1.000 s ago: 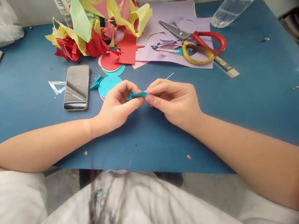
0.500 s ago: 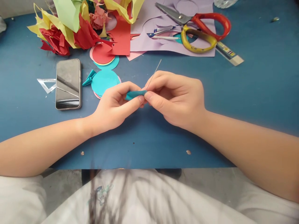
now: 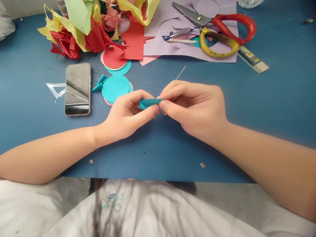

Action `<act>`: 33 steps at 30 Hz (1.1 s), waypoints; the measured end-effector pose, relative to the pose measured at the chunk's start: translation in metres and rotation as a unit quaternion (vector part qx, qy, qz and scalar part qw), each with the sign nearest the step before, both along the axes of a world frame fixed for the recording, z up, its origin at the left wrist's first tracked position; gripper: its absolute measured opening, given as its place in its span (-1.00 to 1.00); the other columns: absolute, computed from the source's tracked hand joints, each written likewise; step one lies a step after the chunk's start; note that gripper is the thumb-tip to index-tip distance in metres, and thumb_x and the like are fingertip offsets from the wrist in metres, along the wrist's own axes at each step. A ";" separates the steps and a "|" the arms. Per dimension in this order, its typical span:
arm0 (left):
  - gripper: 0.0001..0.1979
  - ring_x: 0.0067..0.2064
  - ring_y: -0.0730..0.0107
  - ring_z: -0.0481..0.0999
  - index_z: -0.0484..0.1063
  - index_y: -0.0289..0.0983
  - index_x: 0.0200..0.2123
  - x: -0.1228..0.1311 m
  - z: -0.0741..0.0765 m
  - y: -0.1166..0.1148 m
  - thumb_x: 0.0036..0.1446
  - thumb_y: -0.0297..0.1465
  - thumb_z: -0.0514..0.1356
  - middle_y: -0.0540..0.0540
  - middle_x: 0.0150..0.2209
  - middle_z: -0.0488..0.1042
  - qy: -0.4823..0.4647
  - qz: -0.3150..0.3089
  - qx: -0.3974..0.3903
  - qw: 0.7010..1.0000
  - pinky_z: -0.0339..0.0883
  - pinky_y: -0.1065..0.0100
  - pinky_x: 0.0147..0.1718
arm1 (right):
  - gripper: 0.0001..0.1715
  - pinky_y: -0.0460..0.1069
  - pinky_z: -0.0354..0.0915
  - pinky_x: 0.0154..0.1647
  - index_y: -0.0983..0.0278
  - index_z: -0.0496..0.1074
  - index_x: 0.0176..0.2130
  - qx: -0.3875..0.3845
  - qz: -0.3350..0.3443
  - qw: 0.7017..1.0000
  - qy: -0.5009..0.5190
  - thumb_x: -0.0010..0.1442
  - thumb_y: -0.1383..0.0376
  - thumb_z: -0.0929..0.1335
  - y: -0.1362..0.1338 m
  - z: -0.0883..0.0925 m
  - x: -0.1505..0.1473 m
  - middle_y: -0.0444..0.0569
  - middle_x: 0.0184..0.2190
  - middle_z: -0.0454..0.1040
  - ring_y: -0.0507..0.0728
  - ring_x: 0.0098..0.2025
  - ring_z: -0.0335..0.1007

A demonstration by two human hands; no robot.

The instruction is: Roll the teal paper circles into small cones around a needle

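Note:
Over the blue table, my left hand pinches a small rolled piece of teal paper between thumb and fingers. My right hand is closed at the paper's right end and grips a thin wire that sticks up and away from my fingers. Both hands meet at the paper, just above the tabletop. A teal paper circle lies just behind my left hand, on a pink one.
A phone lies face up at the left beside a clear triangle ruler. Crumpled coloured paper scraps pile at the back. Red-and-yellow scissors rest on lilac paper. A small folded teal piece lies near the circles.
The teal piece was a loose curl a second ago and is now rolled tighter between my fingers. The wire's tilt has shifted. The view has moved slightly.

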State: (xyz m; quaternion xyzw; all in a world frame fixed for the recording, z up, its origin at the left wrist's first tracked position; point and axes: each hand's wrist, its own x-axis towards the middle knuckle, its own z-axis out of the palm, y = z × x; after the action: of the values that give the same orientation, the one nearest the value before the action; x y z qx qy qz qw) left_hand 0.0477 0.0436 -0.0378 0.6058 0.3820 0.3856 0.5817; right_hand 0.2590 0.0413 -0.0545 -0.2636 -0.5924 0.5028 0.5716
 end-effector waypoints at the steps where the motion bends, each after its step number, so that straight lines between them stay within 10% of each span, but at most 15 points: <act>1: -0.54 -0.30 0.29 0.64 0.65 -0.19 -0.27 0.000 0.001 0.000 0.28 0.00 0.69 -0.04 -0.34 0.67 -0.001 -0.003 -0.003 1.000 0.57 0.26 -0.33 | -0.67 0.02 0.73 -0.21 0.14 0.84 -0.17 -0.005 0.002 1.000 0.006 0.35 0.56 0.55 0.000 -0.001 0.000 -0.14 -0.28 0.73 0.07 -0.29 0.71; 33: -0.41 -0.36 0.33 0.55 0.67 -0.21 -0.26 -0.003 -0.006 0.002 0.25 0.18 0.66 -0.08 -0.35 0.66 0.028 -0.011 0.031 0.999 0.45 0.24 -0.44 | -0.69 0.16 0.74 -0.20 0.10 0.74 -0.31 -0.099 0.093 0.990 -0.038 0.20 0.11 0.80 0.020 -0.005 0.010 -0.07 -0.33 0.68 0.17 -0.34 0.59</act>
State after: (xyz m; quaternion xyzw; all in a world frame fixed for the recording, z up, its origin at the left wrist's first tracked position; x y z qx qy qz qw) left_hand 0.0446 0.0455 -0.0434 0.6385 0.3793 0.3732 0.5561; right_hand 0.2686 0.0614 -0.0599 -0.2816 -0.5828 0.5999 0.4703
